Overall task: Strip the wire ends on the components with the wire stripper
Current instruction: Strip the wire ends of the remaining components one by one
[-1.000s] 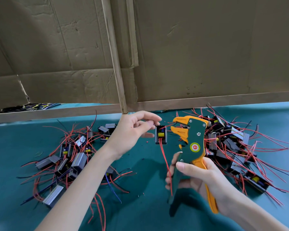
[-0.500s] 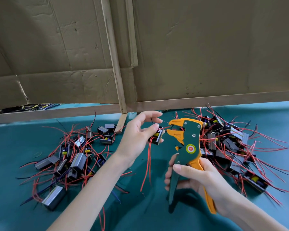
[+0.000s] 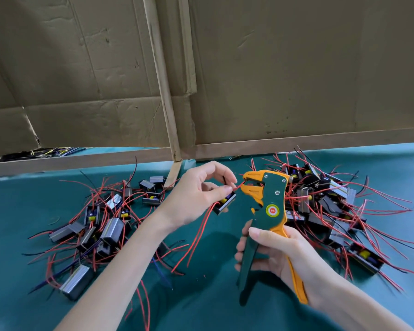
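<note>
My left hand (image 3: 196, 194) pinches a small black component (image 3: 225, 203) with a yellow part and holds one of its red wires (image 3: 237, 186) at the mouth of the wire stripper's orange jaws. Two more red wires from it hang down toward the table. My right hand (image 3: 277, 252) grips the green and orange wire stripper (image 3: 269, 209) by its handles, jaws pointing left and standing apart.
A pile of components with red and black wires (image 3: 98, 225) lies left on the green table mat (image 3: 213, 304). A second, larger pile (image 3: 332, 206) lies right, behind the stripper. Cardboard walls (image 3: 296, 80) and a wooden strip (image 3: 163, 91) close off the back.
My left hand brought the component closer to the stripper and raised one red wire up to the jaws. The stripper shifted slightly left and lower.
</note>
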Demonstrator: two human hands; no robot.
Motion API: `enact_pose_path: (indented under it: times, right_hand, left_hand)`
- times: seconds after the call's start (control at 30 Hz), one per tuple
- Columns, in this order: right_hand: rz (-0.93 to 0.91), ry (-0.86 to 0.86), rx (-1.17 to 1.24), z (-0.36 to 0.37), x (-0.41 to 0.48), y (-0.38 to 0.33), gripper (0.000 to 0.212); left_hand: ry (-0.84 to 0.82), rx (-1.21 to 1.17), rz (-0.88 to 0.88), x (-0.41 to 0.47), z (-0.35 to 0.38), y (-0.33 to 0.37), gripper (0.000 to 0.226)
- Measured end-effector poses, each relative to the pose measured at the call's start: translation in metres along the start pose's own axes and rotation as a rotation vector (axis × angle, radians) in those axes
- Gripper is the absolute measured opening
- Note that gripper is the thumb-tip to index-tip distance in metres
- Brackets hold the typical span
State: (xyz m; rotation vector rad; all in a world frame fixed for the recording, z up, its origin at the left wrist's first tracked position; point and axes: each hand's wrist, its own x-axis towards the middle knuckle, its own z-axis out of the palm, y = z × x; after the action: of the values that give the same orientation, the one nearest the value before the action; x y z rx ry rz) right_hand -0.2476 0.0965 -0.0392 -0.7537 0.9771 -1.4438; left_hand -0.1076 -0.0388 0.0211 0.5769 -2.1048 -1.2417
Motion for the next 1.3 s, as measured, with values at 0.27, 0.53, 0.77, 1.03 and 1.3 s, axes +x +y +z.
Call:
enact_pose_path:
  times: [0.27, 0.53, 0.77, 1.03, 1.3]
  right_hand:
    - [0.03, 0.009, -0.118, -0.003, 0.002, 0.003, 0.013]
    - [-0.036, 0.101, -0.021, -0.011, 0.006, -0.009, 0.032]
    - [-0.007, -0.028, -0.093, -0.007, 0.002, -0.002, 0.018]
    - [-0.015, -0.093, -0.079, -0.007, 0.002, -0.007, 0.023]
    - [0.005, -0.211, -0.106, -0.007, -0.001, -0.009, 0.043]
  left_hand:
    - [-0.088, -0.02, -0.043, -0.005, -0.014, 0.011, 0.02]
    - [-0.204, -0.141, -0.007, -0.01, -0.008, 0.031, 0.016]
    - [-0.035, -0.035, -0.063, -0.006, -0.014, 0.021, 0.034]
    - [-0.032, 0.22, -0.043, -0.005, -0.022, 0.017, 0.008]
    - [0.005, 0.431, 0.031, -0.007, -0.014, 0.019, 0.019]
